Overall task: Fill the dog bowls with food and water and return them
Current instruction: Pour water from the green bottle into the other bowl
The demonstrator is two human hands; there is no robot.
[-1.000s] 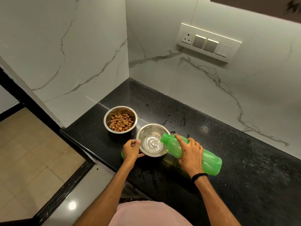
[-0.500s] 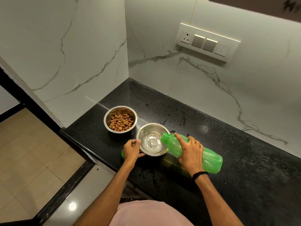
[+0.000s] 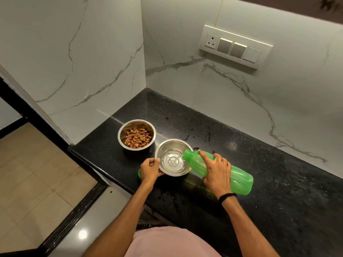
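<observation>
Two steel bowls stand on the black counter (image 3: pixel 259 179). The far bowl (image 3: pixel 136 134) holds brown kibble. The near bowl (image 3: pixel 168 147) has water in its bottom. My right hand (image 3: pixel 215 171) grips a green plastic bottle (image 3: pixel 239 175), tipped nearly flat with its mouth over the near bowl's right rim, and water runs out of it. My left hand (image 3: pixel 150 168) holds the near bowl's left rim, thumb on the edge. A green cap (image 3: pixel 139 173) peeks out under my left hand.
White marble walls close the counter's far and left sides, meeting in a corner. A switch panel (image 3: pixel 235 46) is on the back wall. The counter's left end drops to a tiled floor (image 3: pixel 37 175). Bare counter stretches to the right.
Both hands and the bottle have stayed almost in place. The water in the near bowl ripples and looks slightly higher.
</observation>
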